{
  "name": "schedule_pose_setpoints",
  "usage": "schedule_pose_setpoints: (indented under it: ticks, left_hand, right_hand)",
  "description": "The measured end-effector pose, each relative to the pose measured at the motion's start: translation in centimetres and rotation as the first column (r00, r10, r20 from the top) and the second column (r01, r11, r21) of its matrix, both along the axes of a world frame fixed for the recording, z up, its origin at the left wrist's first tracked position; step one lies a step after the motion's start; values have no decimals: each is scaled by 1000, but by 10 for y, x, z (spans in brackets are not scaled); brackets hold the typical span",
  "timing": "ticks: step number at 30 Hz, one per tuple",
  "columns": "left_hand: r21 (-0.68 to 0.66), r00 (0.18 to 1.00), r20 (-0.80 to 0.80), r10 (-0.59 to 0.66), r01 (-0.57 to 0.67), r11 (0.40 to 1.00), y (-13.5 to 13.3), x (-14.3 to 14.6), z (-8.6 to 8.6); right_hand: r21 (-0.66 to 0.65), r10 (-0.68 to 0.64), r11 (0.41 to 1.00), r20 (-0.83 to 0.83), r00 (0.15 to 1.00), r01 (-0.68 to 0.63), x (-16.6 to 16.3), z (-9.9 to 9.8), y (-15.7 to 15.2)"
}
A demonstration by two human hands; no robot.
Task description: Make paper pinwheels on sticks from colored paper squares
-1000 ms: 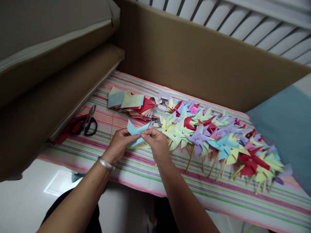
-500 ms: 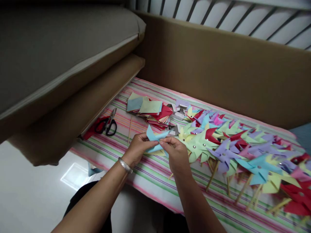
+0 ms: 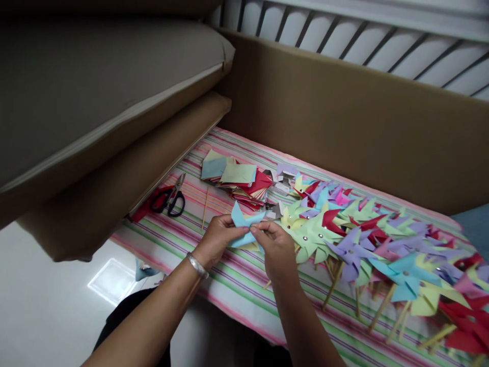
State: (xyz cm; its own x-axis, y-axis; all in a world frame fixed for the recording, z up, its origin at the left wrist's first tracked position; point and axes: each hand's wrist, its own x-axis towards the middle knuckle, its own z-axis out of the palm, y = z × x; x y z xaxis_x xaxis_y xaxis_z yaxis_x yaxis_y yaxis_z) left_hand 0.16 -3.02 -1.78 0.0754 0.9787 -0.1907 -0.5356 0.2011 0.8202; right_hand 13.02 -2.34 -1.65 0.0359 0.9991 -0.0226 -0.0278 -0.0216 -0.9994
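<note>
Where the striped cloth (image 3: 237,285) covers the bench, our left hand (image 3: 216,238) and right hand (image 3: 275,248) pinch a blue paper piece (image 3: 244,222) just beside the pinwheel row (image 3: 367,239); scissors (image 3: 170,198) lie farther off, white floor (image 3: 49,306) below.

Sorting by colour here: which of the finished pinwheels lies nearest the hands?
The light green pinwheel, just right of the right hand. The purple, blue and red ones lie farther right along the row.

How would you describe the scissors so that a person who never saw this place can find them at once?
Start at the striped cloth that covers the low surface, and go to its far left edge, beside the brown padded cushion. There lie the black-handled metal scissors, partly on a red paper sheet. They are the only dark metal tool; everything near them is coloured paper or thin wooden sticks.
</note>
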Motion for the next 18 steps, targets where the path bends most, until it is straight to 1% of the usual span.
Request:
schedule_pose_setpoints:
  ticks: [4, 9, 12, 14, 15, 18]
  left_hand:
    - [-16, 999, 40, 29, -29, 999, 1, 1, 0]
    - [-26, 998, 51, -43, 44, 999, 0, 1, 0]
    - [-47, 998, 36, -43, 45, 998, -1, -2, -1]
    - [-49, 1000, 10, -11, 11, 999, -1, -8, -1]
    - [-45, 1000, -6, 12, -12, 999, 0, -14, 0]
    - [-14, 997, -15, 79, -80, 997, 2, -38, 4]
  right_hand:
    - [41, -2, 999, 17, 1000, 1, -1, 2, 1]
    - [66, 30, 997, -17, 999, -28, -5, 6, -2]
    - [79, 59, 995, -7, 998, -58, -5, 10, -8]
    - [95, 75, 993, 5, 997, -75, -2, 13, -10]
    - [107, 62, 992, 13, 998, -63, 0, 15, -9]
    - [124, -31, 992, 68, 997, 23, 0, 17, 3]
